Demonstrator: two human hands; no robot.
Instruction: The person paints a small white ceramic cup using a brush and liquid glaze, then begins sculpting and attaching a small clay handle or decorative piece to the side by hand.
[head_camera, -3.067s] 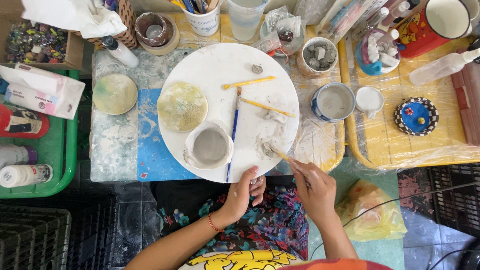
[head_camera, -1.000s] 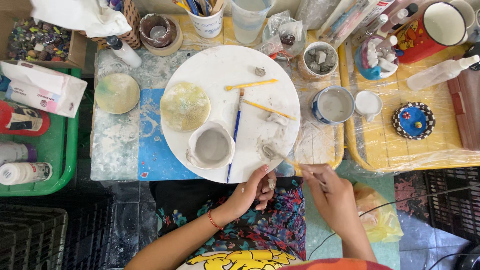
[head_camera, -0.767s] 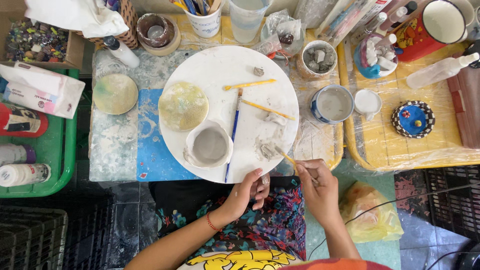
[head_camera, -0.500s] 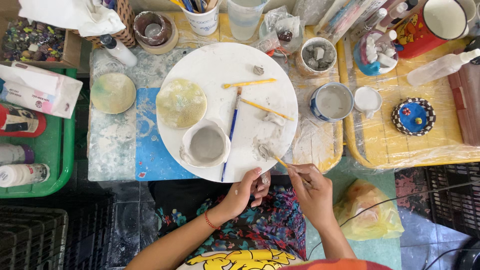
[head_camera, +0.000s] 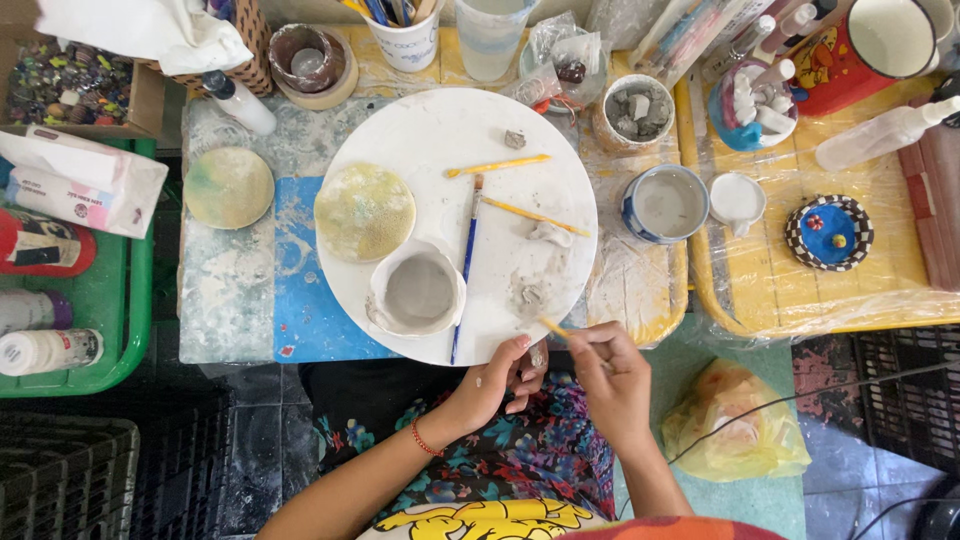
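Cluttered table, round white board (head_camera: 420, 140) near edge, right hand (head_camera: 612, 378) grip pinching wooden stick (head_camera: 553, 327), left hand (head_camera: 498, 378) curled, state unclear.

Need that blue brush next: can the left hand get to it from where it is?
Probably yes. The left hand sits at the white board's near edge, beside the blue brush's lower end, nothing between.

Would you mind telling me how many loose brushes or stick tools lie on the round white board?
3: a yellow stick near the top, a blue-handled brush running down the middle, and an orange stick to its right. Another stick is in the right hand.
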